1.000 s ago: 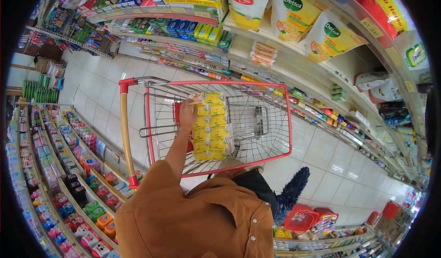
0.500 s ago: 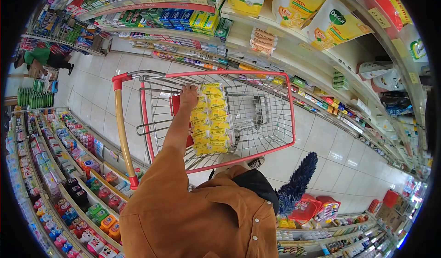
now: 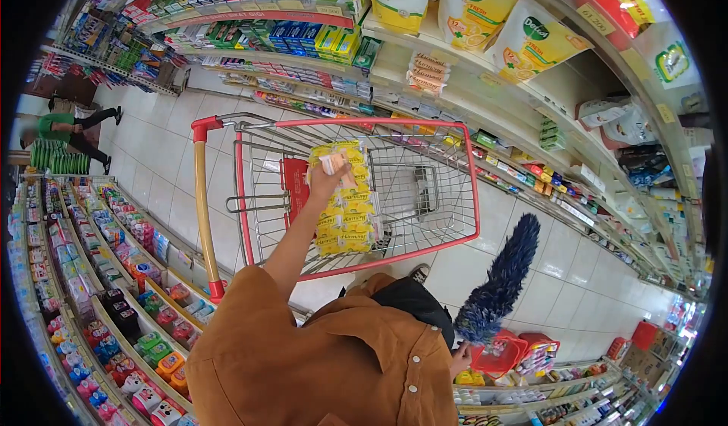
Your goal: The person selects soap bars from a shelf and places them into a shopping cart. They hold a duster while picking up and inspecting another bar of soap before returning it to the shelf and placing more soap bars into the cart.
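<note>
My left hand (image 3: 327,177) reaches into a red-rimmed wire shopping cart (image 3: 472,198) and grips the top of a long yellow multipack of soap bars (image 3: 345,210), which hangs upright inside the basket. My right hand (image 3: 459,358) shows only partly by my orange shirt at the lower right. It holds the handle of a fluffy dark blue duster (image 3: 502,274) that points up beside the cart. The cart's tan push bar (image 3: 202,198) is to the left of my arm.
Shelves of small bottles and jars (image 3: 114,289) line the left. Shelves with toothpaste boxes (image 3: 303,35) and Dettol pouches (image 3: 535,43) run along the right. A person in green (image 3: 64,126) walks at the far end of the tiled aisle. A red basket (image 3: 504,354) sits at the lower right.
The duster has swung higher and further right, and my right hand has come into view. My left hand has shifted slightly lower on the soap pack. The person in green has moved along the aisle.
</note>
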A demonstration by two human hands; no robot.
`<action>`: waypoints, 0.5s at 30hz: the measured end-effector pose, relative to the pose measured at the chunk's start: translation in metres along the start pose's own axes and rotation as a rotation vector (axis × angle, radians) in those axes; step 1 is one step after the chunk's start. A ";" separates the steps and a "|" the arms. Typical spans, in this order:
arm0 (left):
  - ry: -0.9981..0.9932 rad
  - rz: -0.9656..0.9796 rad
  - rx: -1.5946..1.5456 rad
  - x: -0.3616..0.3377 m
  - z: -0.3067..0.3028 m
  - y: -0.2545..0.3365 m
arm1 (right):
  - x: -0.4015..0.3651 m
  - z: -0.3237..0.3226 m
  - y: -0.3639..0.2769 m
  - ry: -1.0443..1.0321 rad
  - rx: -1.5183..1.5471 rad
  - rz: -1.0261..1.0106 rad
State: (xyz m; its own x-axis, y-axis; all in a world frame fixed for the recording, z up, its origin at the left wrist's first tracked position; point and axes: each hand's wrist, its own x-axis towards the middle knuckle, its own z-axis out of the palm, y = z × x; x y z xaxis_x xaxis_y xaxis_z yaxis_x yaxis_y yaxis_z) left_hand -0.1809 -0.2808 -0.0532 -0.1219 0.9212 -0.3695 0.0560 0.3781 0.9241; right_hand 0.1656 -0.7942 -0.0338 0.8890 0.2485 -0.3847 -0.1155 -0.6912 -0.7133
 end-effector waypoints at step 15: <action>-0.402 -0.157 -0.593 -0.141 0.144 0.075 | 0.082 -0.085 -0.099 -0.311 0.010 -0.444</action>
State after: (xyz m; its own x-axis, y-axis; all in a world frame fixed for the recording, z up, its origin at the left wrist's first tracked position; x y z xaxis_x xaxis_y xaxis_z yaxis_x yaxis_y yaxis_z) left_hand -0.0163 -0.3692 0.0543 0.2954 0.8659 -0.4037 -0.4922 0.5001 0.7125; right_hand 0.2879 -0.7633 0.0547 0.6804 0.7052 -0.1992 0.2361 -0.4683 -0.8515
